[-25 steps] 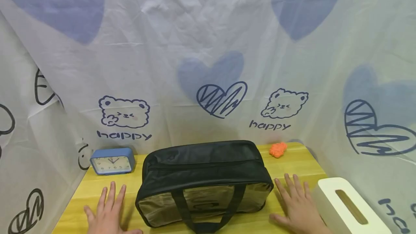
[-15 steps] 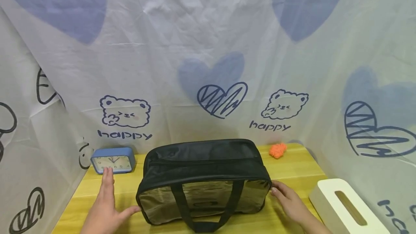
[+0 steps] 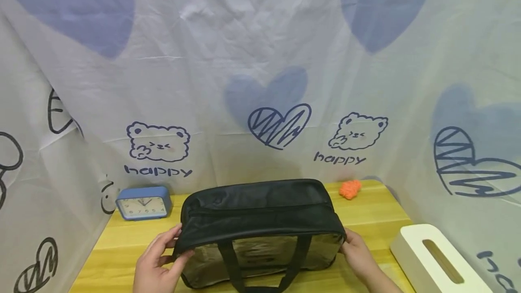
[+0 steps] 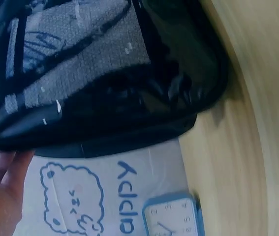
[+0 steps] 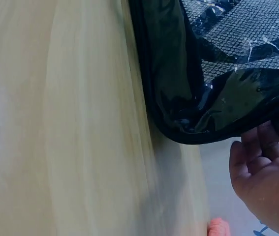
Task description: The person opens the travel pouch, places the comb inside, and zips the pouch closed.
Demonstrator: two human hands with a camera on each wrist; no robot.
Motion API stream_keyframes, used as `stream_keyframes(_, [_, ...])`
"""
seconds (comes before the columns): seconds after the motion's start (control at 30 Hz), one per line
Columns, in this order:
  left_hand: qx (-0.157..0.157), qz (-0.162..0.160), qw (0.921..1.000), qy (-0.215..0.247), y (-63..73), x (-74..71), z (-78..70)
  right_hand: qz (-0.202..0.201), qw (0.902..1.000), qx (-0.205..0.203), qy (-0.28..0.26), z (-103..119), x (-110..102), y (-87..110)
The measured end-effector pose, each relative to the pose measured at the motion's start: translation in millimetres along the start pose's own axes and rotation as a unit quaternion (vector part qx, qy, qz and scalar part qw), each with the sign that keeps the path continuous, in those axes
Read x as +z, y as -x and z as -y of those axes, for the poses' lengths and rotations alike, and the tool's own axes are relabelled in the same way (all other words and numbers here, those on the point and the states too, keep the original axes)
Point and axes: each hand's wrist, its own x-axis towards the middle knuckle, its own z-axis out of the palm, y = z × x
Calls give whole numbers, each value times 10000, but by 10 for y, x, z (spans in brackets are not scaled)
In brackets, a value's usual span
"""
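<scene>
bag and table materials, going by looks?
Bag: smooth black fabric or faux leather on top, soft sheen and creases; front panel likely glossy clear plastic, since bright reflections sit over visible mesh. Table: smooth wood or wood-look laminate, judging by the grain.

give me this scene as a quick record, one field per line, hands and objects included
main object: black bag with see-through front panel
handle: strap loop, hanging at the front
left hand: grips the bag's left end
right hand: holds the bag's right end
back left: blue alarm clock
back right: small orange lump
front right: white box with slotted top
surface: wood-grain table
bag contents: cannot tell
</scene>
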Motion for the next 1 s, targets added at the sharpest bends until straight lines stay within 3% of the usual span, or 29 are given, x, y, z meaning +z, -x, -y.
stream_keyframes(0.07, [54, -267, 9994, 193, 14, 21, -44, -385, 9991, -27, 177, 7, 52, 13])
stream_keyframes(0.17, [223, -402, 9979, 450, 19, 34, -89, -1006, 9928, -11, 646, 18, 112, 23])
stream_keyframes(0.3, [375, -503, 9967, 517, 30, 45, -95, -1217, 9897, -50, 751, 34, 126, 18])
stream_keyframes(0.47, [513, -665, 9952, 497, 35, 53, -86, -738, 9972, 4, -98, 61, 27, 25])
stream_keyframes(0.57, [525, -731, 9943, 577, 22, 59, -86, -159, 9969, 25, -766, 71, -64, 30])
stream_keyframes(0.7, [321, -858, 9934, 689, 29, 53, -115, 555, 9876, -7, -1468, 79, -148, 24])
stream_keyframes(0.87, [52, -963, 9927, 723, 57, 51, -156, 904, 9767, -189, -1939, 104, -199, 23])
stream_keyframes(1.0, [63, -897, 9928, 786, 72, 57, -162, 1221, 9639, -441, -2326, 146, -266, 11])
